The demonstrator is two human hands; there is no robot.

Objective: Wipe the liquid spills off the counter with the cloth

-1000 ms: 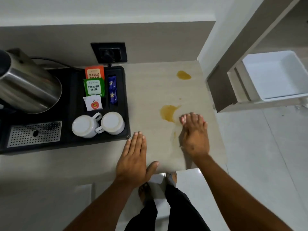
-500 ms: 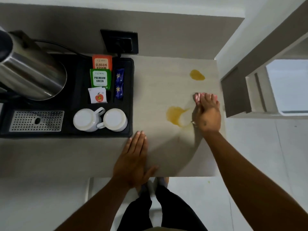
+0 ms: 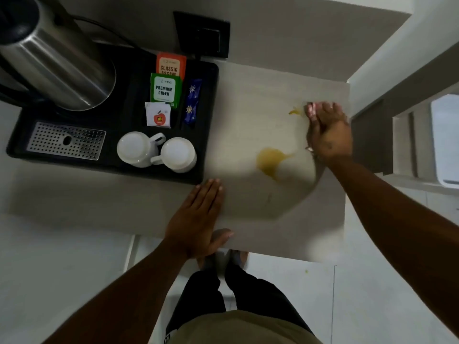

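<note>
Plainly legible, two tea sachets read "CLASSIC ASSAM" [image 3: 171, 67] and "PREMIUM GREEN" [image 3: 164, 90]; two white cups [image 3: 156, 151] sit on the black tray [image 3: 208, 120]. Two yellow spills mark the counter [image 3: 248, 199]: a big one [image 3: 269, 158] mid-counter, a small smear [image 3: 295, 111] beside the right hand [image 3: 329, 135], which presses flat, fingers together, over a barely visible cloth [image 3: 310, 111]. Left hand [image 3: 196, 219] lies flat, fingers extended.

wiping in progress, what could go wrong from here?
1. The right hand has reached the small far yellow spill; the larger yellow puddle is only partly wiped and may get smeared.
2. The hand works at the beige counter's right edge, so liquid could be pushed off onto the floor.
</note>
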